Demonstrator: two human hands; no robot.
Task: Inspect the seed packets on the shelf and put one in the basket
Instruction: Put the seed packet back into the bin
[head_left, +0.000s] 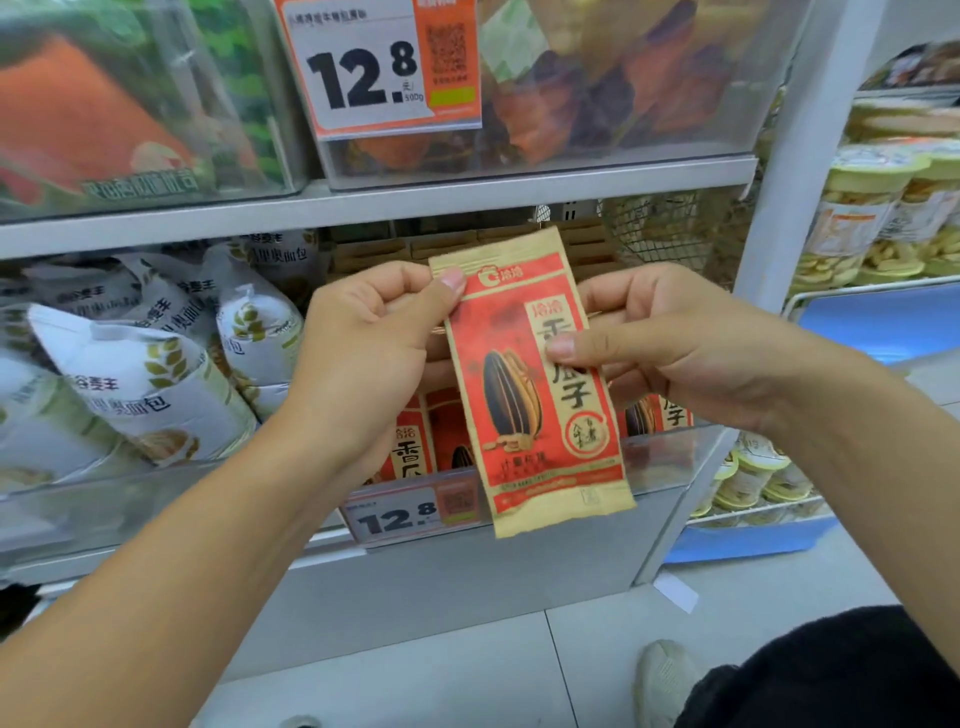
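Two hands: we hold one sunflower seed packet (530, 379) up in front of the shelf (363, 208), its printed face toward us.
Left grip: our left hand (363, 343) pinches the packet's upper left corner between thumb and fingers.
Right grip: our right hand (670, 343) pinches the packet's right edge, thumb on the front and fingers behind.
Packet position: lifted clear of the bin, slightly tilted, its lower end hanging in front of the price tag (410, 514) that reads 12.8.
Progress: we judge the inspecting step to be under way, with one packet already picked out; putting it in the basket is not yet done.
Basket: not in view, so we cannot tell where the packet must go.
Remaining stock: more seed packets (410, 447) stand in the clear bin behind the one we hold.
Neighbours: white bread bags (150, 379) fill the bin to the left; jars of snacks (872, 218) sit on the next rack to the right.
Obstacles: nothing stands between our hands and our body, as far as we can judge; a shoe (665, 680) shows on the floor below.
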